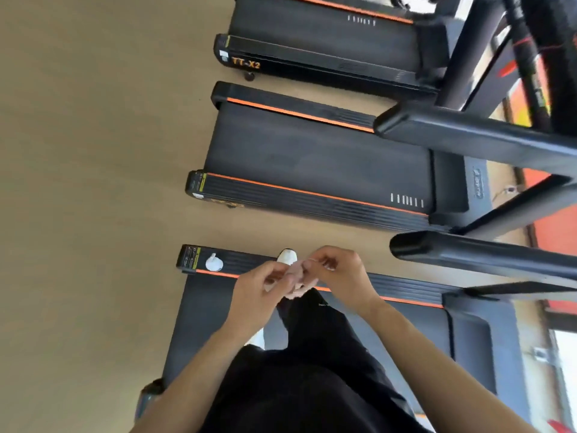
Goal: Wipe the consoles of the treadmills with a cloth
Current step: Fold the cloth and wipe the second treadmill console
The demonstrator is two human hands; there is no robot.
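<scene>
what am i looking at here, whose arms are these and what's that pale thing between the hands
There is only one picture, and no robot. It comes from a wide-angle camera worn on a person's head, looking down at their own body, so the arms reaching in from the bottom edge belong to the wearer.

The left hand and right hand are close together, and both pinch a small pale pink cloth bunched between them.

The person stands on the nearest treadmill; one white shoe shows just beyond the hands. A small round white object sits on its side rail. Beyond it are the middle treadmill and the far treadmill, on a tan floor. The thick black bars on the right are handrails. The consoles are not plainly in view.
</scene>
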